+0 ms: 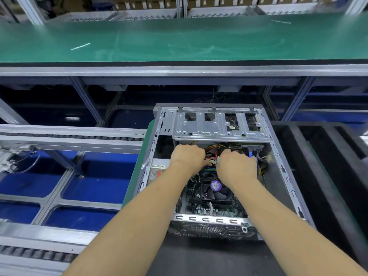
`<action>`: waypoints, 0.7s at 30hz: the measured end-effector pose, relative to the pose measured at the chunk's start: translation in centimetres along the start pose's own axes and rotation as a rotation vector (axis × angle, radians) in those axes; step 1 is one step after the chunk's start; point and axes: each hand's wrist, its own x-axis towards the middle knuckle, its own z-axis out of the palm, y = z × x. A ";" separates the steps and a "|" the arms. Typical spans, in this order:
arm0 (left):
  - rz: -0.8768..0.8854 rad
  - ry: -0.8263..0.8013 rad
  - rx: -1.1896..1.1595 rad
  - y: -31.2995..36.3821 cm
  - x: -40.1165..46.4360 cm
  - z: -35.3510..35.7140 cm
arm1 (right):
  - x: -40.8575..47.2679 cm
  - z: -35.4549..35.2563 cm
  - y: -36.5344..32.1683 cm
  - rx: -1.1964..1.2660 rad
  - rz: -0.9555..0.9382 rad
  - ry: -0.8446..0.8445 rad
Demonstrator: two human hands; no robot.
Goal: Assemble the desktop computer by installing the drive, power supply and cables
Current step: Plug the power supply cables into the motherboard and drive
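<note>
An open desktop case point(286, 172) lies on its side in front of me. Inside it are the motherboard point(201, 208) and a black CPU fan point(216, 186) with a purple label. The power supply point(157, 172) sits at the case's left wall. A silver drive cage point(217, 126) spans the far end. Both my hands are inside the case over a bundle of red, yellow and black cables point(214, 148). My left hand point(188, 158) grips a cable with a white connector point(211, 161). My right hand point(237, 165) curls round another pale connector point(218, 159) just beside it.
A roller conveyor frame point(69, 138) with blue bins below runs at the left. Black foam packing point(328, 156) lies to the right of the case. A green bench point(179, 40) stands beyond, with cardboard boxes behind it.
</note>
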 end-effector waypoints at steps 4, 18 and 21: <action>-0.054 0.006 -0.243 -0.8 0.5 0.2 | 0.1 -0.2 -1.0 -0.049 -0.092 0.125; 0.157 -0.117 -0.849 -2.4 0.5 -0.6 | 1.6 0.0 -1.2 0.167 -0.283 0.289; 0.133 -0.151 -0.852 -2.6 0.3 -0.7 | 2.2 0.4 -1.0 0.193 -0.256 0.200</action>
